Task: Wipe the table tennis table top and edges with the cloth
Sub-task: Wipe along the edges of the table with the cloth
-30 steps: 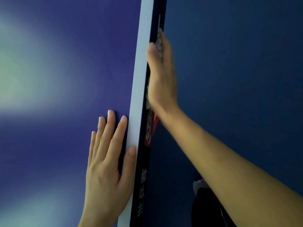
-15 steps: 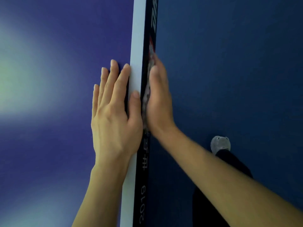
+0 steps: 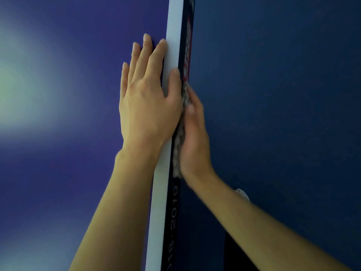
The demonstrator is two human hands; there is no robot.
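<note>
Pressing the cloth (image 3: pixel 177 155), which looks soft, light and limp, against the dark side edge (image 3: pixel 174 212) of the counter (image 3: pixel 78 182), you are backing it with your flat, straight-fingered right hand (image 3: pixel 194 137), while your left hand (image 3: pixel 146 108) is lying spread flat on top, just left.

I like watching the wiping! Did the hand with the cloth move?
Yes. The right hand with the cloth slid back toward the person: it was beyond the red logo, now it is on the near side.
</note>
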